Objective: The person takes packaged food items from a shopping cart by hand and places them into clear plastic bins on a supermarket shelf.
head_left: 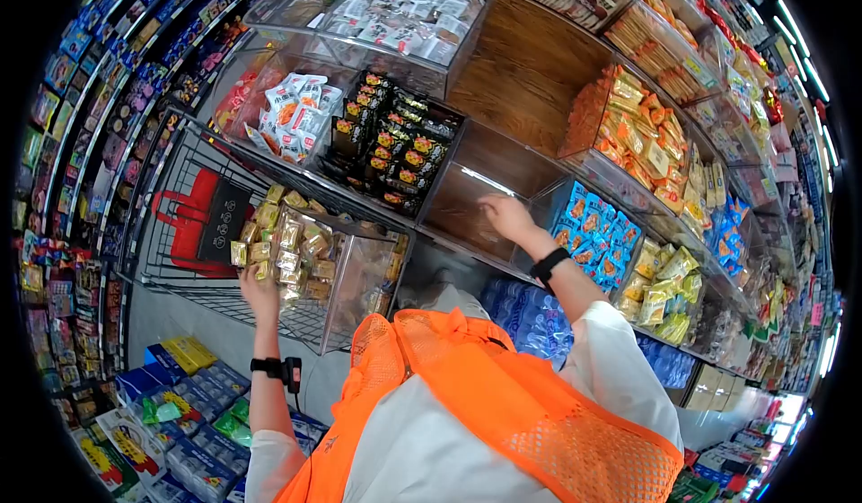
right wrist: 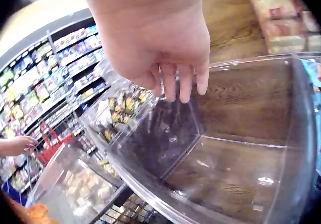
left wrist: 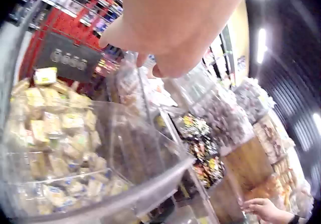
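Note:
My right hand hangs over a see-through plastic bin on the display, its fingers loose and pointing down, nothing held. The bin's bare, wood-coloured bottom shows. On the other side, my left hand is beside small gold-wrapped snack packs, its fingers relaxed; the right wrist view shows that hand holding nothing. These packs fill another see-through bin, which rests tilted on the shopping cart.
Black snack packets fill the neighbouring bin, with white pouches further left. Blue packets lie right of my right hand. Water bottles in blue wrap stand low under the display. Boxed goods are stacked at lower left.

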Tool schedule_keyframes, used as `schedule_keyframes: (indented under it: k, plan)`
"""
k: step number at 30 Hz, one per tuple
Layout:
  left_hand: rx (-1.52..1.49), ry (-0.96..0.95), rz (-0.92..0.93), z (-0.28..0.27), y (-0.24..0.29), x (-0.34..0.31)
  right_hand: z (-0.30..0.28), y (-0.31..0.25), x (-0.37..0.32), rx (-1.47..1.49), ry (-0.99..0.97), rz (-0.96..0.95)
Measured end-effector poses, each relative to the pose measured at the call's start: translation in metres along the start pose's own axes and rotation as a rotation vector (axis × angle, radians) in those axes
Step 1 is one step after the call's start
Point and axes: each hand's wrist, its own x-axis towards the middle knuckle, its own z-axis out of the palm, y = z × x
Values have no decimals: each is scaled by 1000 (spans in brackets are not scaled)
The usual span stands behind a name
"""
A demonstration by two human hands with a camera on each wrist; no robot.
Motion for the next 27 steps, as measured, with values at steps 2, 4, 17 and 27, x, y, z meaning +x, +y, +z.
schedule_keyframes:
  k: [2,4,17,27]
  plan:
    - [-29,-14,191,1,78,15,-23,13,-21,23,62,57]
    - [-168,-73,299,6,155,20,-32,39,-45,8,150,89]
    - [724,-917,514,119,243,49,-37,115,-166,-39,129,510]
    - [708,-1180,397,128,253,81,-16,108,-157,-229,150,577]
